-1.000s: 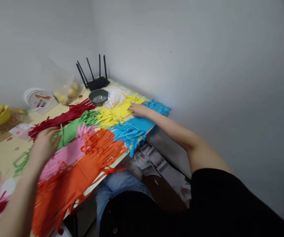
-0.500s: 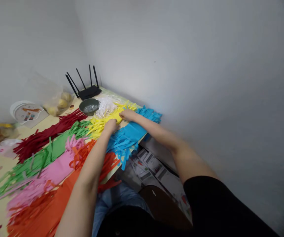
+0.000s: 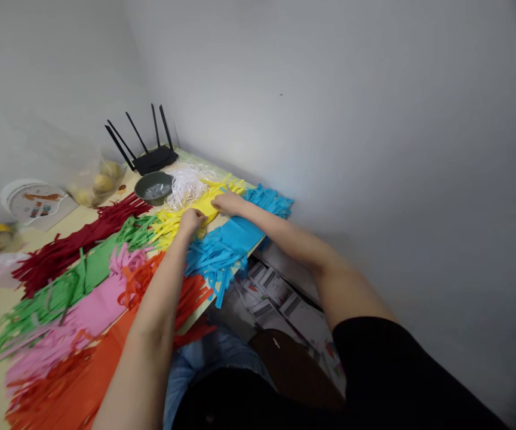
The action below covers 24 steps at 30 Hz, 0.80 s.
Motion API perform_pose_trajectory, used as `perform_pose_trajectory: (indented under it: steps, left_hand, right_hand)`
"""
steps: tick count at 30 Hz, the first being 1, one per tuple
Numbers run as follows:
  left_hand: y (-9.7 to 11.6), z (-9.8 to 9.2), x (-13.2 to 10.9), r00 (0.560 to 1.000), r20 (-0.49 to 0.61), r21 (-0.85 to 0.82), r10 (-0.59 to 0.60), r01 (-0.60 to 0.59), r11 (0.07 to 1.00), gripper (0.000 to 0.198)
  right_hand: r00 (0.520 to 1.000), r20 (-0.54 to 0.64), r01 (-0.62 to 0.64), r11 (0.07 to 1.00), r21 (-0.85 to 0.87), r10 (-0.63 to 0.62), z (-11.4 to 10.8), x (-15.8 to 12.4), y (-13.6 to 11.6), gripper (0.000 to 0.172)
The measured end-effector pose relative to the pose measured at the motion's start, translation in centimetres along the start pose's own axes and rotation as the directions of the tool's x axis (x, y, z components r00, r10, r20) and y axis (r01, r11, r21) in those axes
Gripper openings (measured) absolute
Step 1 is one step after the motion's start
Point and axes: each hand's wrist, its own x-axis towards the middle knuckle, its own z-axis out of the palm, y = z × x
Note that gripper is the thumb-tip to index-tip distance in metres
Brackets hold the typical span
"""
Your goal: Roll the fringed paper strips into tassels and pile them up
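Observation:
Both of my hands rest on a yellow fringed paper sheet (image 3: 172,222) at the far right of the table. My left hand (image 3: 190,220) has its fingers curled onto the sheet's near edge, as if pinching it. My right hand (image 3: 227,203) lies on the sheet's right end, fingers bent down on the paper. A blue fringed sheet (image 3: 222,248) lies just in front of both hands. White paper strips (image 3: 186,182) are piled just behind the yellow sheet.
Dark red (image 3: 72,242), green (image 3: 67,286), pink (image 3: 67,331) and orange (image 3: 106,358) fringed sheets lie side by side. A dark bowl (image 3: 153,186), a black router (image 3: 150,158), a bag of potatoes (image 3: 94,182) and a printed plate (image 3: 34,200) stand at the back. The wall is close on the right.
My left hand swung from the green and pink sheets across to the yellow sheet, next to my right hand. The view has shifted a little to the right.

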Motion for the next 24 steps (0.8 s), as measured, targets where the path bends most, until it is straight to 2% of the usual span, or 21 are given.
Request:
perform_pose_trajectory:
  steps: [14, 17, 20, 22, 24]
  left_hand:
    - [0.6, -0.3, -0.2, 0.995, -0.070, -0.021, -0.064, 0.063, 0.998, 0.031]
    - [0.8, -0.2, -0.3, 0.992, -0.108, -0.013, -0.067, 0.066, 0.998, 0.030]
    - [0.9, -0.1, -0.6, 0.981, -0.178, -0.012, -0.071, 0.070, 0.997, 0.023]
    - [1.0, -0.2, -0.9, 0.968, -0.241, -0.015, -0.068, 0.066, 0.998, 0.016]
    - [1.2, -0.3, -1.4, 0.947, -0.315, -0.014, -0.059, 0.057, 0.998, 0.018]
  right_hand:
    - [1.000, -0.017, -0.008, 0.999, 0.045, 0.009, -0.6, -0.2, -0.3, 0.018]
    - [0.999, -0.051, -0.008, 0.995, 0.097, 0.013, -1.5, -1.1, -0.5, 0.024]
    - [0.988, -0.154, 0.006, 0.988, 0.156, 0.018, -2.3, -2.7, -1.6, 0.037]
    - [0.981, -0.191, 0.021, 0.981, 0.193, 0.016, -2.0, -3.6, -3.1, 0.033]
    - [0.986, -0.166, 0.028, 0.973, 0.229, 0.010, -1.1, -3.9, -4.8, 0.030]
